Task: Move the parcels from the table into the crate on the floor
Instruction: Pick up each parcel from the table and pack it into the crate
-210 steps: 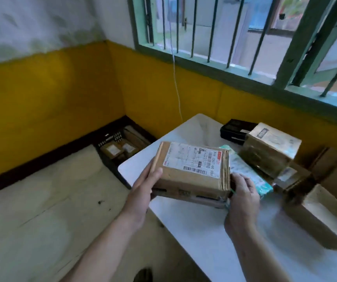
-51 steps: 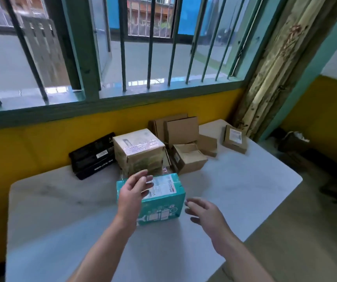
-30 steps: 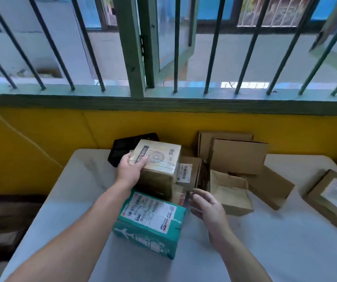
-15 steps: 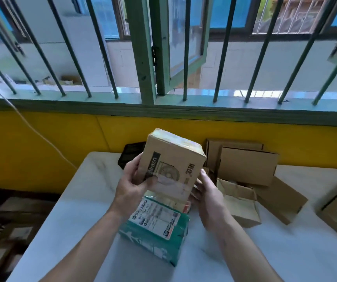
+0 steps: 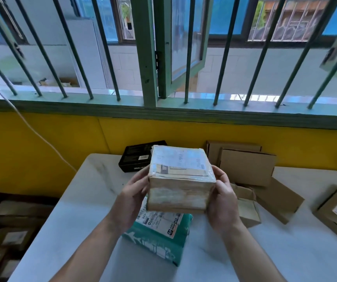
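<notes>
My left hand (image 5: pixel 132 197) and right hand (image 5: pixel 222 202) grip a taped cardboard box (image 5: pixel 181 180), label up, long axis left-right, above the table (image 5: pixel 86 200).

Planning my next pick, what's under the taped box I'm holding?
A teal parcel lies on the table below the taped box. The box and left hand cover its far end.

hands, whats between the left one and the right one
In the head view, a taped brown parcel lies between the left hand and right hand, gripped by its sides above the teal parcel.
</notes>
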{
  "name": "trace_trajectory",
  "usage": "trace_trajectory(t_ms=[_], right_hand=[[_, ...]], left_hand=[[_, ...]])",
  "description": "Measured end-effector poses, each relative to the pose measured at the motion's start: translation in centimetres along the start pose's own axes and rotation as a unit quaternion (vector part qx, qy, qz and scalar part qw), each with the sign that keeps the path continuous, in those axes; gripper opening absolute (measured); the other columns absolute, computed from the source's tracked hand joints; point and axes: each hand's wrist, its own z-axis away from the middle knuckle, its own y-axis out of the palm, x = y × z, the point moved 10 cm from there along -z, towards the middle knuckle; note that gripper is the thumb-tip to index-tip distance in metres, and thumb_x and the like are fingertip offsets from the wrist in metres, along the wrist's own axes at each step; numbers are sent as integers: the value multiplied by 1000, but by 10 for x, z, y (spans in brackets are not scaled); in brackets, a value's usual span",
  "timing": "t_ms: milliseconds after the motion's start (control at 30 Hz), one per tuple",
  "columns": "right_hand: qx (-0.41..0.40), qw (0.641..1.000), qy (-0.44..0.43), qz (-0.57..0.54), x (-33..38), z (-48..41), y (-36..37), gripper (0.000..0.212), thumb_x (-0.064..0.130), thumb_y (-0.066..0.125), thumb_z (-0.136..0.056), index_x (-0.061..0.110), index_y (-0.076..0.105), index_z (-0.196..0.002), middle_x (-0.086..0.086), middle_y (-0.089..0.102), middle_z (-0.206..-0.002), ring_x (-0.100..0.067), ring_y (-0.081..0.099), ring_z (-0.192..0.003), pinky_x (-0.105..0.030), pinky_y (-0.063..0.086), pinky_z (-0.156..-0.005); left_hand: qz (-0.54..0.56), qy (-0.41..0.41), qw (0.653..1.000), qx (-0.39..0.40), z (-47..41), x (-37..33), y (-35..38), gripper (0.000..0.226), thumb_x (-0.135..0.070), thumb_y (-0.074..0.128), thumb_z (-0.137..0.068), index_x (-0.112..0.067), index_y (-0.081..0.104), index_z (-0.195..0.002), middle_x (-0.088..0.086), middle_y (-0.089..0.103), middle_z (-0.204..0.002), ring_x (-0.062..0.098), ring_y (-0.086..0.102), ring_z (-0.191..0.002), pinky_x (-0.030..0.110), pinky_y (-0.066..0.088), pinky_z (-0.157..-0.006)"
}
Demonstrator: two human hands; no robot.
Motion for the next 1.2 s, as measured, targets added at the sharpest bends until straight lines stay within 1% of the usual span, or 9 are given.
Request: trace_trajectory(t_ms=[133, 200, 300, 433, 533, 633, 833, 967, 1200], right_hand=[[-10, 1000, -16, 4, 1, 3, -1, 48, 4, 37, -90, 29, 60, -123, -9, 66, -126, -27, 67, -109, -43, 58, -74], [-6, 1000, -11, -4, 0, 4, 2, 49, 6, 34, -92, 30, 61, -124, -11, 65, -127, -31, 66, -111, -45, 57, -77], [27, 1000, -16, 2, 4, 10, 15, 45, 13, 35, -94, 31, 68, -119, -18, 69, -119, -36, 68, -106, -44, 59, -71], [28, 998, -60, 15, 19, 20, 25, 45, 17, 47, -88, 24, 60, -131, -22, 68, -117, -39, 67, -106, -44, 62, -68], [43, 995, -94, 13, 34, 29, 37, 49, 17, 46, -86, 20, 58, -133, -23, 66, -118, -40, 65, -106, -44, 59, -69], [76, 989, -127, 3, 53, 40, 54, 50, 16, 43, -88, 17, 54, -136, -22, 65, -116, -36, 64, -103, -43, 56, -71], [133, 969, -209, -17, 97, 66, 82, 50, 8, 36, -89, 11, 52, -136, -16, 65, -115, -26, 66, -98, -30, 59, -62], [140, 955, -260, 0, 117, 79, 89, 52, 5, 31, -87, 2, 45, -137, -2, 70, -112, -17, 67, -95, -25, 58, -62], [116, 955, -273, 8, 122, 88, 78, 54, 2, 29, -90, -2, 40, -142, -5, 67, -119, -20, 66, -101, -23, 57, -64]], left_hand=[[74, 15, 997, -22, 3, 0, -1, 48, -13, 48, -79, -23, 68, -122, 14, 66, -127, 28, 66, -110, 35, 58, -76], [116, 27, 992, -26, 4, -2, 2, 46, -7, 50, -74, -18, 73, -112, 16, 67, -125, 29, 69, -106, 36, 59, -71], [145, 33, 988, -44, 5, -5, 4, 41, -1, 51, -73, -13, 73, -105, 18, 64, -129, 32, 69, -106, 38, 60, -69], [158, 42, 985, -62, 13, -11, 3, 34, 1, 44, -77, -10, 67, -100, 20, 58, -136, 41, 63, -114, 45, 61, -69], [169, 55, 983, -50, 23, -25, 10, 37, -3, 44, -80, -11, 64, -111, 23, 50, -142, 49, 51, -126, 45, 62, -69], [187, 81, 979, -25, 31, -47, 26, 47, -5, 39, -81, -5, 53, -125, 25, 45, -146, 50, 48, -128, 44, 59, -70], [221, 145, 964, -6, 46, -87, 46, 44, 0, 33, -75, -5, 57, -113, 23, 38, -140, 50, 40, -126, 41, 58, -67], [227, 191, 955, -11, 53, -102, 52, 45, 1, 37, -72, -9, 73, -97, 18, 48, -130, 43, 49, -114, 40, 59, -64], [239, 193, 952, 3, 54, -98, 60, 41, -1, 39, -71, -7, 71, -97, 18, 52, -122, 36, 61, -103, 41, 60, -64]])
